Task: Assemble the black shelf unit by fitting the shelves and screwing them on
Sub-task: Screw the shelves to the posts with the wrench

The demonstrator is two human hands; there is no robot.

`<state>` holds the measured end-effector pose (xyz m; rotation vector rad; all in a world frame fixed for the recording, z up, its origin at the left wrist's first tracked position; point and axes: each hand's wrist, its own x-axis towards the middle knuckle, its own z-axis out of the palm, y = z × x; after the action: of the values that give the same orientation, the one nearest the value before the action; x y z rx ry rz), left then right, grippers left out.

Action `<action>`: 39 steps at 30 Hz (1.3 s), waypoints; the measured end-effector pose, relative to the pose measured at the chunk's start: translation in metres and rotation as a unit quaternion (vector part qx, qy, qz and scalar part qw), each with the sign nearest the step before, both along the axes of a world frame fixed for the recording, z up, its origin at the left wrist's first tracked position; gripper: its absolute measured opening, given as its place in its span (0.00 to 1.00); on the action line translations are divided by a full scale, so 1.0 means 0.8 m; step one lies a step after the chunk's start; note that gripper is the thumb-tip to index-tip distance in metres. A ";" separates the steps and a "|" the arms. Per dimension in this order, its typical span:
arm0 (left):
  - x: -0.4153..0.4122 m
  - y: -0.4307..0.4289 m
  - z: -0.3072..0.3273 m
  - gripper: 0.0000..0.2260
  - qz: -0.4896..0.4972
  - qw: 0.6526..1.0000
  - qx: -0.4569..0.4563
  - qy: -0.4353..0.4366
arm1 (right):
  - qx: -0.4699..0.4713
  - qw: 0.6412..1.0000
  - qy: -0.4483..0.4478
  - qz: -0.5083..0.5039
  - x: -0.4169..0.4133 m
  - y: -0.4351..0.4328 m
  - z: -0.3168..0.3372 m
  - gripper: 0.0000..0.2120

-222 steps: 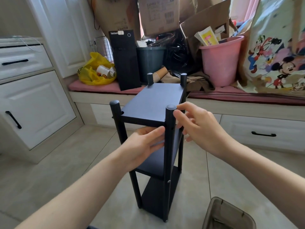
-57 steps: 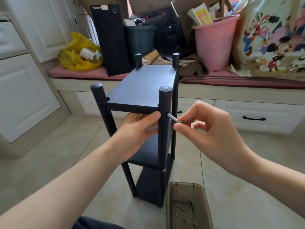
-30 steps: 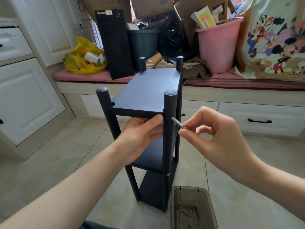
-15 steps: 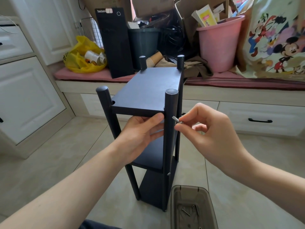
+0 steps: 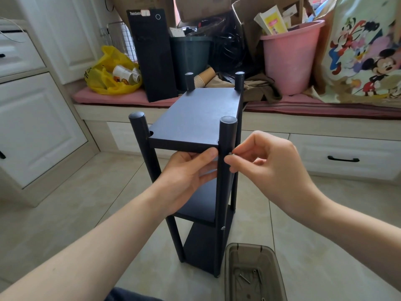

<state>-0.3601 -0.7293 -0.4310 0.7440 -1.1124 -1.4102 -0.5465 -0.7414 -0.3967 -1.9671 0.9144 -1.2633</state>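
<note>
The black shelf unit [image 5: 195, 118] stands upright on the tiled floor, with three shelves between four round posts. My left hand [image 5: 188, 177] reaches under the top shelf, its fingers pressing up against the shelf's front edge beside the near right post [image 5: 225, 148]. My right hand [image 5: 267, 168] pinches a small silver screw [image 5: 230, 154] between thumb and forefinger. The screw's tip is at the side of that post, just below the top shelf. Only the screw's head end shows.
A brown plastic tray [image 5: 253, 272] with several loose screws sits on the floor at the shelf's foot. Behind is a low bench with a pink bucket [image 5: 288, 57], a black computer case [image 5: 152, 55], a yellow bag [image 5: 110, 72] and boxes. White cabinets stand left.
My right hand has brought the screw leftward to the near right post and its shaft now sits mostly out of sight at the post. My left hand stays under the top shelf.
</note>
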 end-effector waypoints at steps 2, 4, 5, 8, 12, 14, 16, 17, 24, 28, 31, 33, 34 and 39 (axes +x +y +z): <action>0.000 0.000 0.000 0.14 -0.001 1.000 -0.001 0.000 | 0.006 1.000 -0.001 0.001 -0.001 -0.001 0.001 0.08; -0.001 0.001 0.000 0.14 -0.001 1.000 -0.003 -0.002 | 0.013 1.000 -0.001 0.003 -0.002 -0.001 0.001 0.08; -0.001 0.001 0.000 0.14 -0.002 1.000 -0.005 -0.004 | 0.018 1.000 -0.002 0.006 -0.002 0.000 0.000 0.08; 0.000 0.001 0.000 0.16 -0.002 1.000 -0.007 -0.005 | 0.025 1.000 -0.003 0.018 -0.003 0.000 0.000 0.07; 0.000 0.000 -0.001 0.18 -0.001 1.000 -0.001 0.003 | 0.002 1.000 0.011 0.016 -0.001 0.001 -0.003 0.10; -0.001 0.000 -0.002 0.18 -0.004 1.000 -0.001 0.005 | -0.009 1.000 0.019 0.008 0.000 0.001 -0.003 0.11; -0.001 0.000 -0.002 0.18 -0.009 1.000 -0.004 0.003 | -0.009 1.000 0.021 0.005 -0.001 0.000 -0.002 0.11; -0.001 0.000 -0.002 0.18 -0.011 1.000 -0.005 0.002 | -0.006 1.000 0.019 0.008 -0.001 0.000 -0.001 0.10; 0.000 0.000 -0.003 0.21 -0.008 1.000 -0.005 0.000 | -0.003 1.000 0.026 0.010 0.000 0.001 -0.001 0.09; 0.000 -0.001 -0.004 0.20 -0.009 1.000 0.000 -0.004 | -0.032 0.998 0.047 -0.008 0.000 0.002 -0.002 0.12; 0.000 -0.001 -0.004 0.19 -0.010 1.000 -0.003 -0.008 | -0.054 0.997 0.062 -0.015 -0.001 0.002 -0.003 0.11; -0.001 -0.001 -0.004 0.19 -0.009 1.000 -0.001 -0.006 | -0.067 0.994 0.078 -0.023 -0.001 0.003 -0.002 0.10; -0.001 -0.001 -0.004 0.19 -0.010 1.000 -0.001 -0.005 | -0.064 0.995 0.077 -0.027 -0.001 0.002 -0.001 0.10; 0.000 0.000 -0.003 0.16 -0.011 1.000 -0.004 -0.006 | 0.066 0.998 0.005 0.023 -0.002 -0.004 0.006 0.08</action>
<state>-0.3604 -0.7294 -0.4332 0.7379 -1.1387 -1.4198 -0.5484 -0.7446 -0.3917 -1.8830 0.9276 -1.1389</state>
